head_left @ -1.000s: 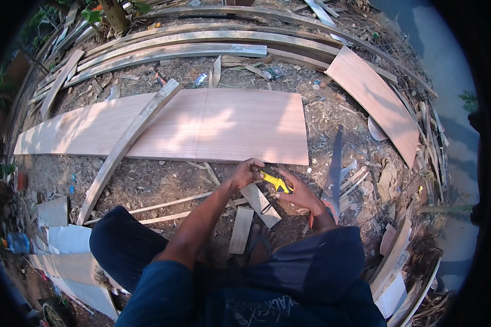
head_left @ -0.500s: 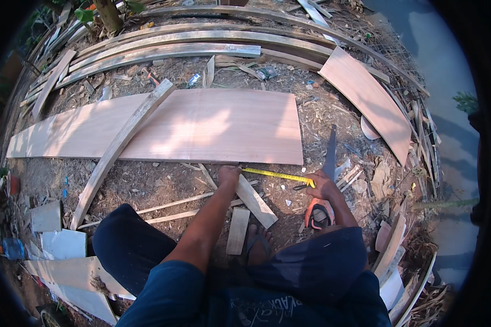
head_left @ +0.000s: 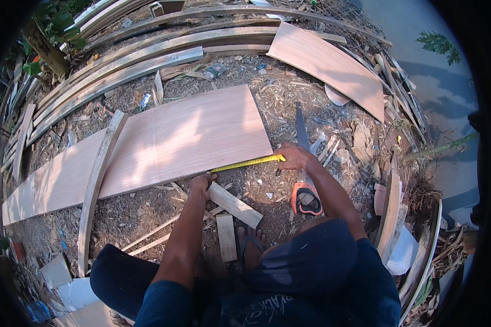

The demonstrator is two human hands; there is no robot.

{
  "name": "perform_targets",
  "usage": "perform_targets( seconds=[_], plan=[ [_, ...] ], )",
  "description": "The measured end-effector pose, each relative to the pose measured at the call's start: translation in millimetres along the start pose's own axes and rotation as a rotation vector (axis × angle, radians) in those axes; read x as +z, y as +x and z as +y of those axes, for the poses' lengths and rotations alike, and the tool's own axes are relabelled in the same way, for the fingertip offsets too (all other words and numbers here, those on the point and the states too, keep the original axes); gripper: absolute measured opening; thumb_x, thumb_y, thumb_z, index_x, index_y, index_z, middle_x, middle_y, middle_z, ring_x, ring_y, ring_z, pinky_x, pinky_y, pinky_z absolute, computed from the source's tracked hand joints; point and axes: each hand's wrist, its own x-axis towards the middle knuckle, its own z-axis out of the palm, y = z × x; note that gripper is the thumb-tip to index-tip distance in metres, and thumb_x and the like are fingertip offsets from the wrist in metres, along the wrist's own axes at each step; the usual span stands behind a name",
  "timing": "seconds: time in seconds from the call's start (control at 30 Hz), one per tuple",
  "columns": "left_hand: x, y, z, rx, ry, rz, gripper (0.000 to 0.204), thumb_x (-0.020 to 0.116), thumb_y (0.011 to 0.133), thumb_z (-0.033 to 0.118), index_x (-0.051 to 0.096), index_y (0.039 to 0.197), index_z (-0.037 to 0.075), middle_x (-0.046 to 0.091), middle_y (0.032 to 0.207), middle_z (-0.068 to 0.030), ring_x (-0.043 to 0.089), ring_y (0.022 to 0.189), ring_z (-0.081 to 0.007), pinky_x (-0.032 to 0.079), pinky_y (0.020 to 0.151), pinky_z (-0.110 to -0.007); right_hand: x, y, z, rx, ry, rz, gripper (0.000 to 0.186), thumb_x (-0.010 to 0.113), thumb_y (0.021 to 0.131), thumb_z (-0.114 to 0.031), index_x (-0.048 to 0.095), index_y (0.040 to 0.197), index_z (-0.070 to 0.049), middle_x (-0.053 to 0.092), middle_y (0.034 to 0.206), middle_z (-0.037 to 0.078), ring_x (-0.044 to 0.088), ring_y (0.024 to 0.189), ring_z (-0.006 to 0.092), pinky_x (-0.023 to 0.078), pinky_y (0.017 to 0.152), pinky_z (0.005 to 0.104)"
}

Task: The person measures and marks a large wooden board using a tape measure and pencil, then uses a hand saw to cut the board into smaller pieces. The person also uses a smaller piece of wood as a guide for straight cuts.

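Note:
A yellow tape measure (head_left: 245, 163) is stretched along the near edge of a long pinkish plywood panel (head_left: 202, 128), toward its right corner. My left hand (head_left: 203, 182) is closed on the tape's left end, against the panel's edge. At the corner my right hand (head_left: 294, 156) grips the tape's right end, with a small dark piece showing under the fingers. Which hand has the case is hidden. Beneath my right forearm lies a handsaw (head_left: 301, 128) with an orange and black handle, its blade pointing away. A wooden beam (head_left: 95, 185) lies across the panel's left part.
Short wood offcuts (head_left: 226, 237) lie by my foot (head_left: 251, 242). Long timbers (head_left: 163, 46) stretch across the back, with another plywood piece (head_left: 333, 68) at the far right. Wood scraps (head_left: 393, 218) are piled on the right. Chips and litter cover the dirt ground.
My right hand has moved the tape's right end up to the panel's corner, and the tape now runs along the edge. My left hand still holds its end. The view has turned.

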Motion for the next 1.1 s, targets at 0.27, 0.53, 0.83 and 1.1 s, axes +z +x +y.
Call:
perform_targets(
  seconds=[0.27,0.53,0.83,1.1],
  plan=[
    [-6.4,6.0,1.4,-0.071,0.008,0.022,0.026,0.053,0.100,0.023,0.054,0.123,0.011,0.072,0.105,-0.0075,0.065,0.086,-0.0244,0.054,0.079,-0.047,8.9,-6.2,-9.9,0.080,-0.021,0.084,0.053,0.073,0.068,-0.037,0.065,0.117,-0.016,0.058,0.113,0.018,0.055,0.114,0.0357,0.047,0.094,0.0457],
    [-2.9,-4.3,4.0,-0.056,-0.029,0.023,0.026,0.057,0.098,0.017,0.054,0.122,0.007,0.072,0.104,-0.0117,0.067,0.080,-0.0198,0.055,0.066,-0.035,5.5,-10.0,-17.2,0.125,-0.047,0.082,0.059,0.074,0.069,-0.036,0.062,0.124,-0.019,0.057,0.122,0.019,0.052,0.121,0.0363,0.046,0.098,0.0462],
    [-26.2,-24.0,12.6,-0.019,0.131,-0.173,0.044,0.044,0.102,0.024,0.043,0.141,0.004,0.064,0.120,-0.0140,0.060,0.108,-0.0262,0.048,0.096,-0.047,19.2,-41.2,-19.1,0.173,0.011,0.037,0.056,0.073,0.068,-0.036,0.064,0.120,-0.017,0.061,0.110,0.015,0.061,0.104,0.0331,0.049,0.090,0.0452],
    [-56.5,-46.2,11.1,0.066,0.289,-0.597,0.057,0.060,0.087,-0.007,0.043,0.140,0.003,0.061,0.126,-0.0107,0.058,0.117,-0.0212,0.046,0.103,-0.037,105.8,-136.3,-52.2,0.202,0.527,-0.130,0.053,0.073,0.078,-0.037,0.063,0.120,-0.006,0.065,0.101,0.014,0.064,0.097,0.0269,0.048,0.084,0.0371]
  ],
)
